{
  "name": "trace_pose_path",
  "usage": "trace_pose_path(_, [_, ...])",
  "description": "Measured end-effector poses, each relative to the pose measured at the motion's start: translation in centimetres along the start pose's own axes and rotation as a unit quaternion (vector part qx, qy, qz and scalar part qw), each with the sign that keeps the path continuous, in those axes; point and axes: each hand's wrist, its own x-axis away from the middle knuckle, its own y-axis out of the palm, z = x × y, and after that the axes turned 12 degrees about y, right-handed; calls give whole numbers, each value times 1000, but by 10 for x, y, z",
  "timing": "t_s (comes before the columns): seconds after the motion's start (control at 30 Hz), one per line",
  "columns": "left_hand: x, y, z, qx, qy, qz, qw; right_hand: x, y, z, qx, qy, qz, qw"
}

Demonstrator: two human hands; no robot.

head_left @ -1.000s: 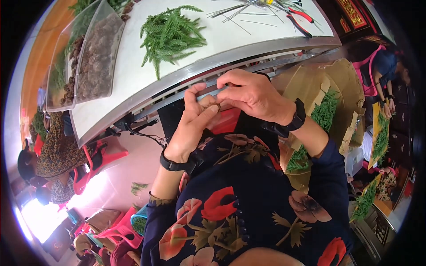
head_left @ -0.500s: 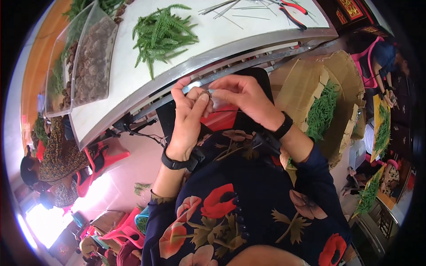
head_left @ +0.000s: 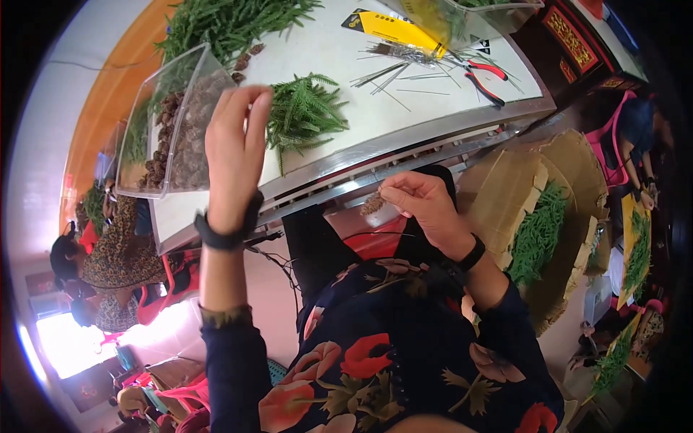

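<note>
My left hand (head_left: 234, 148) is stretched out over the white table (head_left: 339, 137), fingers apart, between the clear tray of pine cones (head_left: 177, 133) and the pile of green sprigs (head_left: 307, 115). It holds nothing that I can see. My right hand (head_left: 422, 206) stays low by the table's front edge above my lap, its fingertips pinched on a small brown pine cone (head_left: 373, 203) on a thin wire.
Loose wires (head_left: 393, 72), red-handled pliers (head_left: 485, 78) and a yellow packet (head_left: 393, 29) lie at the table's far right. More greenery (head_left: 231, 22) is heaped at the back. A cardboard box of green sprigs (head_left: 541, 231) stands to my right. Other people sit at left and far right.
My hands were together at my lap on the small piece. The left hand has let go and reached up over the table; the right hand still holds the pine cone.
</note>
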Motion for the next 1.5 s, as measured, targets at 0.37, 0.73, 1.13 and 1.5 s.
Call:
trace_pose_path(0.37, [-52, 38, -69, -90, -129, -242, 957, 17, -23, 6, -25, 10, 31, 999])
trace_pose_path(0.73, [-40, 0, -52, 283, -197, -80, 935, 13, -23, 5, -18, 17, 34, 999])
trace_pose_path(1.13, [18, 9, 21, 665, -270, 63, 693, -3, 7, -78, 148, -183, 4, 972])
trace_pose_path(1.5, [52, 30, 39, 663, -297, 87, 682, -23, 18, -60, 174, -134, -14, 975])
